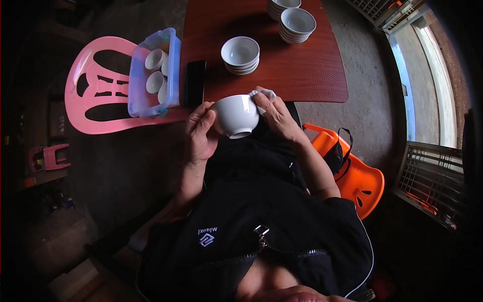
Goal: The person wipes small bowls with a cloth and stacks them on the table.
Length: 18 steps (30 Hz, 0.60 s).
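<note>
In front of my chest, near the table's edge, I hold a white bowl (235, 116) tilted so that its foot faces me. My left hand (201, 132) is closed on the bowl's left side, thumb on the outer wall. At the opposite side, my right hand (274, 111) pinches a crumpled white cloth (269, 94) against the rim; part of the cloth is hidden by the fingers. A stack of white bowls (241, 55) stands on the table just beyond my hands.
More stacked bowls (297, 24) stand at the back of the reddish-brown table (322, 70). A dark phone (195, 83) lies by its left edge. Small cups (155, 82) sit in a clear plastic bin (176, 60) on a pink chair (83, 95). An orange chair (370, 181) holds a black bag (336, 158).
</note>
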Available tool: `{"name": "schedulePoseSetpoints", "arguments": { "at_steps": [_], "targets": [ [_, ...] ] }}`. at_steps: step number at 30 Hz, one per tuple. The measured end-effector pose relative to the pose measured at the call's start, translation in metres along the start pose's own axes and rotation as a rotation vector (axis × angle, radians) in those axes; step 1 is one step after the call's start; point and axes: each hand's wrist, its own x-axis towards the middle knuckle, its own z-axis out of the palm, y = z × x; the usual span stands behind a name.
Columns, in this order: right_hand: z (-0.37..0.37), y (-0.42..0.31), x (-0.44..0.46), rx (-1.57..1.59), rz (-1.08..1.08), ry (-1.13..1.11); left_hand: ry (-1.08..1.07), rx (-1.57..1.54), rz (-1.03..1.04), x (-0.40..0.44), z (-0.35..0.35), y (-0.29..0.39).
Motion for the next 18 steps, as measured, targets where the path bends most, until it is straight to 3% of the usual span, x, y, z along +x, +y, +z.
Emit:
{"name": "schedulePoseSetpoints", "arguments": {
  "at_steps": [2,3,4,6,8,9,11,12,14,15,18],
  "targets": [
    [0.005,0.014,-0.001,0.262,-0.023,0.151,-0.041,-0.328,0.002,0.009,0.005,-0.006],
    [0.004,0.004,0.001,0.371,0.033,0.167,0.086,-0.378,-0.026,0.014,0.01,-0.009],
    [-0.001,-0.006,0.004,0.366,0.021,0.172,0.072,-0.376,-0.026,0.018,0.012,-0.008],
    [-0.015,-0.028,0.013,-0.135,0.017,0.051,0.021,-0.229,-0.103,0.028,0.02,-0.003],
    [-0.022,-0.049,0.021,-0.883,-0.211,-0.134,-0.183,0.214,-0.105,0.037,0.024,0.008],
    [-0.022,-0.048,0.024,-0.89,-0.208,-0.121,-0.227,0.455,-0.053,0.041,0.025,0.006],
    [-0.024,-0.048,0.031,-1.001,-0.17,-0.236,-0.22,0.401,-0.076,0.047,0.027,0.008],
    [-0.023,-0.054,0.035,-0.672,-0.082,-0.213,-0.174,0.238,-0.092,0.049,0.025,0.011],
    [-0.022,-0.051,0.032,-0.41,-0.086,-0.057,-0.104,-0.026,-0.064,0.051,0.013,0.009],
    [-0.023,-0.041,0.029,-0.163,0.023,-0.006,-0.11,-0.148,-0.02,0.051,0.019,0.012],
    [-0.004,-0.006,0.021,0.404,-0.056,0.272,-0.101,-0.419,0.0,0.054,0.006,-0.002]
  ]
}}
